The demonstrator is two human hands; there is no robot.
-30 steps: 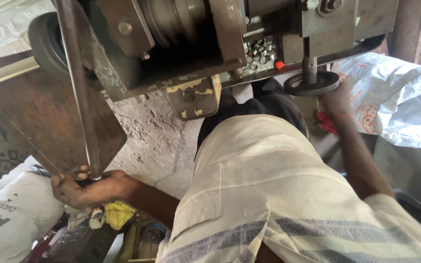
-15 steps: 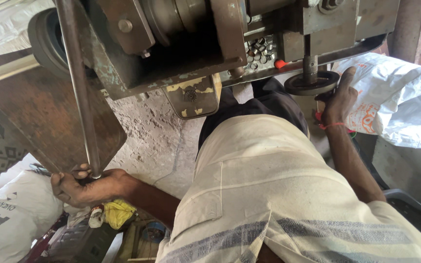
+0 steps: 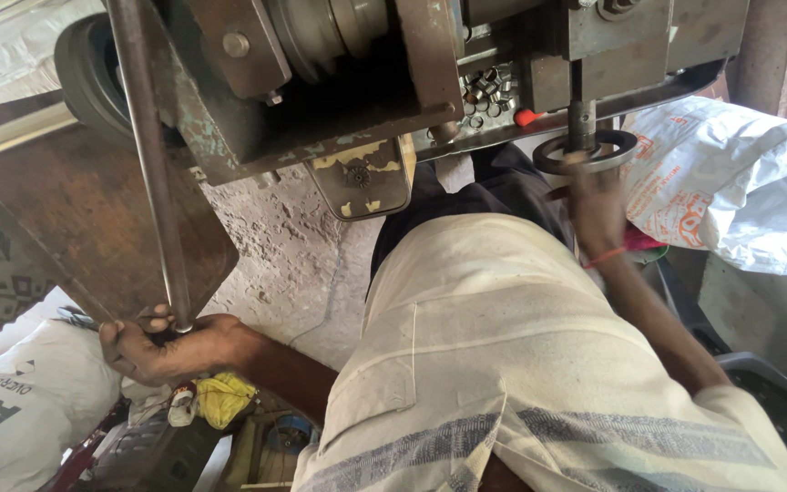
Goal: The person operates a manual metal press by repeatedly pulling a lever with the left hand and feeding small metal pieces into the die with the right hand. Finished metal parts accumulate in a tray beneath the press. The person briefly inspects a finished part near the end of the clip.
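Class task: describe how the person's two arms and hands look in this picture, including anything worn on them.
Both forearms are bare, with no gloves. The left hand has nothing on its fingers or wrist that shows. The right hand is blurred, and a thin red thread band circles its wrist. The short sleeves belong to a cream shirt with grey-blue stripes.

At two o'clock from me lies a crumpled white plastic sack [image 3: 740, 182]. At eight o'clock sits another white printed sack [image 3: 20, 401], a yellow rag [image 3: 222, 398] beside it. Rough grey concrete floor [image 3: 293, 264] shows at eleven.

A cream shirt [image 3: 503, 346] with grey-blue stripes near the hem is worn, along with a red thread [image 3: 605, 258] at the right wrist.
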